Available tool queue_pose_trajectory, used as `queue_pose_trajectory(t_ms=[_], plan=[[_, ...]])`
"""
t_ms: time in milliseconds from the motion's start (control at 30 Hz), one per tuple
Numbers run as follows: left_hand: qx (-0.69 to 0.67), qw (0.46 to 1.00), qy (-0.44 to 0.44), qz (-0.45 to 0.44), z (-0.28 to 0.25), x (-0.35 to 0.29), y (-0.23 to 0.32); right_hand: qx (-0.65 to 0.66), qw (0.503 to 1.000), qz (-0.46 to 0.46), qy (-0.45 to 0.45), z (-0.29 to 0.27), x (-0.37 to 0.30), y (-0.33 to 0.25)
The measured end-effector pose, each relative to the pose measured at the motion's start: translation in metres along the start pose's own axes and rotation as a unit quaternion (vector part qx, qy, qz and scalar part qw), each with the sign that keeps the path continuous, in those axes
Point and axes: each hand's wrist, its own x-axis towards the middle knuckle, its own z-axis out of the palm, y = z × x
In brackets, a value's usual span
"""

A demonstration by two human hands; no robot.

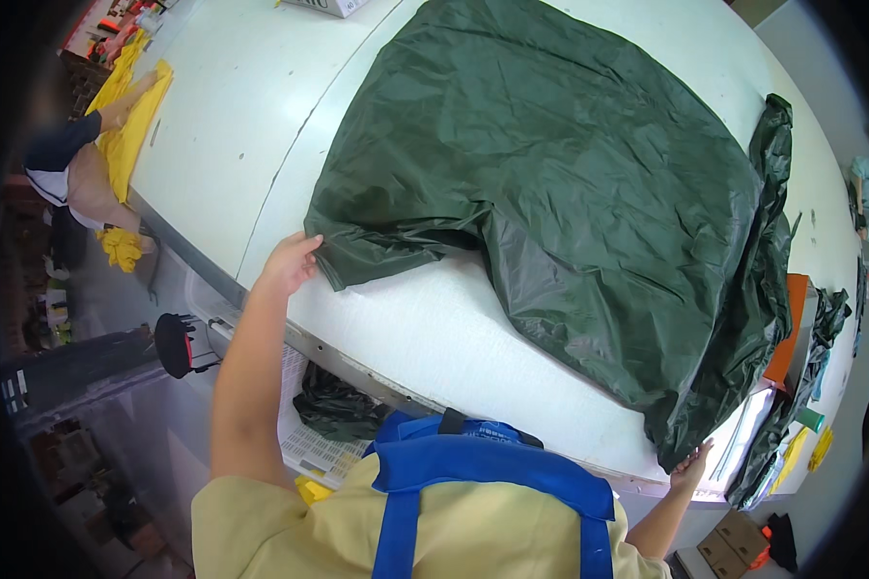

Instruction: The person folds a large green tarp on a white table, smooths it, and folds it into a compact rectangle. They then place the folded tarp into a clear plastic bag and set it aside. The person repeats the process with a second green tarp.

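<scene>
A dark green, shiny waterproof garment (pixel 560 164) lies spread and wrinkled over the white table (pixel 425 328). Its near edge has a deep notch in the middle. At the garment's left corner, my left hand (pixel 294 262) is closed, pinching the edge between thumb and fingers. Far to the right, my right hand (pixel 689 467) grips the near right corner, where the fabric bunches up. Along the right side the material is gathered into a long rumpled fold. The garment's underside is hidden, and my right fingers are partly covered.
Beneath the table's near edge, a white crate (pixel 309 454) holds dark green fabric (pixel 336 403). An orange object (pixel 789 323) and more dark fabric stand at the right. On the far left, another person handles a yellow garment (pixel 130 145). A box (pixel 333 5) sits at the back.
</scene>
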Motion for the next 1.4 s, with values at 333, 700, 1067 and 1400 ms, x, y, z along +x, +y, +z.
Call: queue_pose_trajectory(t_ms=[333,700,1067,1400], plan=[[-0.061,0.986,-0.036,0.152,0.033,-0.088,0.079,-0.042,0.999,-0.021,0.013,-0.026,-0.03,0.013],[0.079,0.923,-0.012,0.375,-0.095,-0.138,0.219,-0.095,0.951,-0.258,0.141,-0.225,0.032,-0.149],[0.512,0.681,0.372,0.37,-0.072,-0.074,0.006,-0.387,0.898,-0.166,0.13,-0.182,-0.015,0.037],[0.774,0.565,0.123,0.257,0.111,-0.066,-0.038,-0.313,0.943,-0.057,0.097,-0.089,-0.094,0.019]])
